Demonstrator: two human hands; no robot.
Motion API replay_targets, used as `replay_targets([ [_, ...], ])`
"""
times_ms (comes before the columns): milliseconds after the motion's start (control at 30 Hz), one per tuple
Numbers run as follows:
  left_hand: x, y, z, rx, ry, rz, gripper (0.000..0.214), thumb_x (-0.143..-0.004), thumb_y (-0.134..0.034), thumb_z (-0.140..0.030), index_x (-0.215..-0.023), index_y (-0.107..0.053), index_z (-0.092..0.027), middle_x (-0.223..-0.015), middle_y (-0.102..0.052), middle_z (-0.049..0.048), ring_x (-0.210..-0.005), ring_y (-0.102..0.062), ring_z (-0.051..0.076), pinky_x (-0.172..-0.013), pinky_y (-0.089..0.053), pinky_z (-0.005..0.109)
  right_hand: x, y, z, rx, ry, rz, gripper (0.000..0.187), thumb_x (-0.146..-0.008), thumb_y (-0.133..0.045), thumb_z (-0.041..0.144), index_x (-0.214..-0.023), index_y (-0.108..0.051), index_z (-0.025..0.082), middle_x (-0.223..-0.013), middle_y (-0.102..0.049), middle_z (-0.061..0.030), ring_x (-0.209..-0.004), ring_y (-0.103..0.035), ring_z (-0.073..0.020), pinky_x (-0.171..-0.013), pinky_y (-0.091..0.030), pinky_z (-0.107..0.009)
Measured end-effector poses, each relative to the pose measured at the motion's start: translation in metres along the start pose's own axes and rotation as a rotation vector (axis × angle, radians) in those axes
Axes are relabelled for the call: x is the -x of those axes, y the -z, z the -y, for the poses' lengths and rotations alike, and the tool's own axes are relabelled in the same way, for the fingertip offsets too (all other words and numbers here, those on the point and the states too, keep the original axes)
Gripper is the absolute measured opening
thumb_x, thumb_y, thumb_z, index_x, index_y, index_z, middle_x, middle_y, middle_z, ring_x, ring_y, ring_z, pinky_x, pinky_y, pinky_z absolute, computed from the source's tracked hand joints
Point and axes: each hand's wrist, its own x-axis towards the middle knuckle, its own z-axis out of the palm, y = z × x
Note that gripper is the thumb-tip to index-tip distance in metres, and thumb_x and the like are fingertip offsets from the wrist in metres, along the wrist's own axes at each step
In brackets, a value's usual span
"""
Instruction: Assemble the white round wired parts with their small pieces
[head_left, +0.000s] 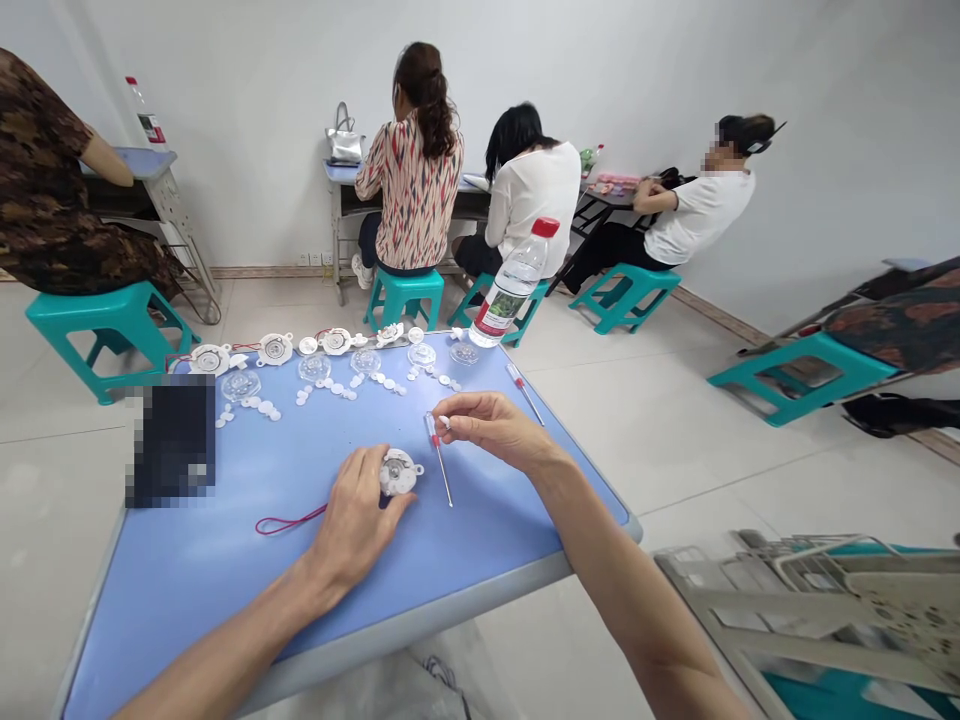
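Through my camera I see that the left hand [352,510] has its fingers curled around the edge of a white round case [397,474], which is on the blue table [495,510]. A red cord [292,522] loops beside this hand. My right hand [487,425] pinches a small white piece [445,424] near the screwdriver [442,470] handle.

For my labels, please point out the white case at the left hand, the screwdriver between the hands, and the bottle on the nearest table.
White case [397,474], head view: its uncovered face.
Screwdriver [440,462], head view: its metal shaft.
Bottle [504,302], head view: its label.
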Motion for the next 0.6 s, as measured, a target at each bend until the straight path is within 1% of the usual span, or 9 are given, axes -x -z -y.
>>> replay_targets([
  [167, 0.0, 0.0, -0.001, 0.009, 0.003, 0.005, 0.046, -0.08, -0.07, -0.02, -0.12, -0.048, -0.019, -0.106, -0.061, 0.0069, -0.097, -0.059, 0.023, -0.086, -0.05, 0.039, 0.0, -0.002, 0.001, 0.005, 0.02, -0.018, 0.023, -0.07, -0.082, 0.032, -0.087, -0.073, 0.018, -0.069, -0.067, 0.0006, -0.062, -0.062, -0.0105, -0.064, -0.053, -0.027],
  [267, 0.0, 0.0, -0.001, 0.014, 0.008, 0.004, 0.045, -0.08, -0.07, -0.02, -0.12, -0.048, -0.02, -0.107, -0.061, 0.0074, -0.098, -0.059, 0.024, -0.086, -0.05, 0.039, 0.0, -0.003, 0.001, 0.038, 0.027, -0.034, 0.023, -0.069, -0.081, 0.032, -0.084, -0.072, 0.018, -0.065, -0.065, 0.0011, -0.061, -0.061, -0.0115, -0.063, -0.052, -0.029],
  [367, 0.0, 0.0, -0.001, 0.024, 0.008, 0.009, 0.045, -0.082, -0.069, -0.02, -0.121, -0.048, -0.02, -0.108, -0.061, 0.0078, -0.099, -0.059, 0.024, -0.087, -0.05, 0.039, 0.001, -0.006, 0.001, 0.164, 0.075, -0.075, 0.02, -0.073, -0.076, 0.033, -0.085, -0.071, 0.018, -0.07, -0.064, 0.0004, -0.064, -0.06, -0.0119, -0.067, -0.052, -0.03],
  [433, -0.001, 0.0, -0.002, 0.024, 0.005, 0.009, 0.045, -0.082, -0.068, -0.019, -0.122, -0.048, -0.019, -0.109, -0.061, 0.0079, -0.1, -0.059, 0.024, -0.088, -0.049, 0.039, 0.0, -0.009, -0.003, 0.302, 0.145, -0.09, 0.016, -0.078, -0.07, 0.032, -0.087, -0.071, 0.018, -0.078, -0.065, -0.0013, -0.069, -0.059, -0.0123, -0.068, -0.051, -0.029],
  [500, -0.001, 0.0, -0.002, 0.018, 0.01, 0.008, 0.046, -0.081, -0.069, -0.019, -0.122, -0.048, -0.019, -0.109, -0.06, 0.008, -0.1, -0.059, 0.024, -0.088, -0.05, 0.039, -0.002, -0.013, -0.01, 0.46, 0.263, -0.137, 0.014, -0.084, -0.063, 0.03, -0.087, -0.07, 0.019, -0.084, -0.064, -0.0031, -0.073, -0.059, -0.0133, -0.066, -0.049, -0.028],
  [533, -0.001, 0.0, -0.001, 0.016, 0.013, 0.008, 0.046, -0.081, -0.069, -0.02, -0.122, -0.048, -0.018, -0.109, -0.06, 0.0081, -0.1, -0.059, 0.024, -0.088, -0.05, 0.039, -0.004, -0.015, -0.016, 0.54, 0.344, -0.186, 0.014, -0.086, -0.059, 0.028, -0.088, -0.069, 0.019, -0.085, -0.064, -0.004, -0.074, -0.058, -0.0141, -0.066, -0.049, -0.028],
  [600, -0.001, -0.001, -0.001, 0.017, 0.008, 0.007, 0.046, -0.081, -0.069, -0.02, -0.122, -0.048, -0.018, -0.108, -0.06, 0.0083, -0.1, -0.059, 0.024, -0.088, -0.05, 0.039, -0.008, -0.017, -0.029, 0.708, 0.531, -0.329, 0.016, -0.089, -0.053, 0.023, -0.089, -0.068, 0.019, -0.085, -0.063, -0.0054, -0.077, -0.058, -0.0158, -0.069, -0.049, -0.031],
])
